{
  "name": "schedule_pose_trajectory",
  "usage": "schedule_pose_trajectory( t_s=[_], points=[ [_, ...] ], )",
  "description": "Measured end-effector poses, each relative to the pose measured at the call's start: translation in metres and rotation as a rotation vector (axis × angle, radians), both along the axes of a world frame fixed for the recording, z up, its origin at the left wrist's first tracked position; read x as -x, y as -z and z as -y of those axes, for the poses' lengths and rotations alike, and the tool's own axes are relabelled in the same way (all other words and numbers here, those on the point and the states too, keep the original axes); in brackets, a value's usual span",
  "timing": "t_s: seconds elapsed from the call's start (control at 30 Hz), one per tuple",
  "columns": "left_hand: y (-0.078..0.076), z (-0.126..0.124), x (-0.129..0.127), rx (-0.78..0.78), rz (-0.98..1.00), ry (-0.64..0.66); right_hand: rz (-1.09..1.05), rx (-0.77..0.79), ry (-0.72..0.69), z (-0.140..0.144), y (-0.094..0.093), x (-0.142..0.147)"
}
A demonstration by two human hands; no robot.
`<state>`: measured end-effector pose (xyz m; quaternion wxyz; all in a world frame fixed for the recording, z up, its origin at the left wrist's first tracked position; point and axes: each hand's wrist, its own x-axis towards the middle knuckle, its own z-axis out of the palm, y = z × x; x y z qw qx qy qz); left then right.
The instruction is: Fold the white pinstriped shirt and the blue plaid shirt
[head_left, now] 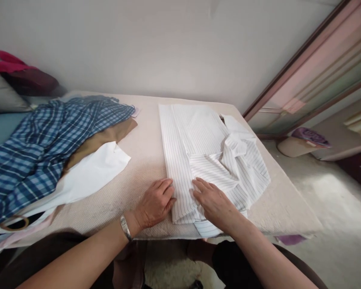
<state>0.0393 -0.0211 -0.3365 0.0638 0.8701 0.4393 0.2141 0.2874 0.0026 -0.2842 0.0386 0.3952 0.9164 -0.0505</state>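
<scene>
Now | left hand (155, 202) flat, fingers spread, at striped shirt (198, 152) edge | right hand (213, 202) pressing it flat

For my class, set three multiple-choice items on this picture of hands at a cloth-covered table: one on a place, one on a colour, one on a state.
1. Where does the blue checked shirt lie relative to the white striped shirt?
A. On top of it
B. To its left
C. To its right

2. What colour are the stripes' background on the shirt under the hands?
A. White
B. Red
C. Green

3. How do the left hand and right hand stand?
A. Both clenched in fists
B. Both lifted off the table
C. Both flat, pressing down on the shirt's near edge

Answers: 1 B, the checked pile sits at the table's left side. 2 A, the cloth is white with thin dark lines. 3 C, open palms rest on the fabric.
</scene>
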Motion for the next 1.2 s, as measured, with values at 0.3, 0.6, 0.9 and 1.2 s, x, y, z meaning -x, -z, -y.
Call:
schedule_pose_trajectory(
  t_s=[0.3, 0.6, 0.9, 1.2],
  points=[
    [0.005, 0.000, -0.007, 0.007, -0.014, -0.038, 0.037, -0.040, 0.020, -0.005, 0.013, 0.000],
    [-0.003, -0.022, 0.000, 0.001, -0.020, -0.117, -0.274, -0.026, 0.041, 0.007, 0.017, 0.042],
    [0.010, -0.188, 0.010, 0.005, -0.301, -0.099, -0.346, -0.264, -0.109, -0.001, 0.110, 0.074],
    [0.018, -0.325, 0.039, 0.128, -0.352, -0.483, -0.439, -0.590, -0.137, -0.016, 0.152, 0.081]
  ],
)
